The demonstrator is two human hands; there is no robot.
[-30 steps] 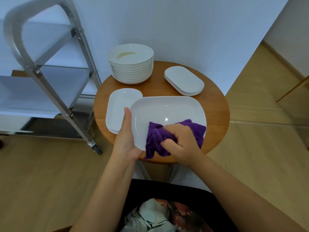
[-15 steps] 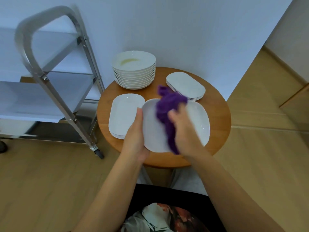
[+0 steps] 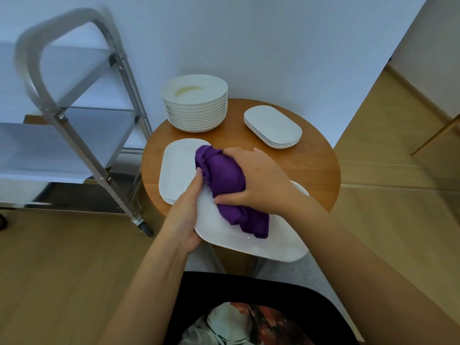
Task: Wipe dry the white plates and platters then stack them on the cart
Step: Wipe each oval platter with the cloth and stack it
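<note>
1. While our left hand (image 3: pixel 185 215) grips the near-left edge of the white platter (image 3: pixel 239 241), thumb laid along the top face, its fingers are tucked under the rim and hidden from us.
2. We hold that platter over the near edge of the round wooden table (image 3: pixel 316 170), and its far end disappears behind our right arm.
3. Our right hand (image 3: pixel 256 181) is clenched around the bunched purple cloth (image 3: pixel 229 185), pressing it onto the platter; the fingertips are buried in the fabric, so we can't make them out.
4. Beside our left thumb, a low stack of rectangular platters (image 3: pixel 176 168) sits on the table, partly covered by the cloth.
5. At the back we see a tall stack of round plates (image 3: pixel 195 105) and a smaller stack of oval platters (image 3: pixel 272 127).
6. Left of the table stands the metal cart (image 3: pixel 82 135), blurred at the handle and cut off by the frame edge.
</note>
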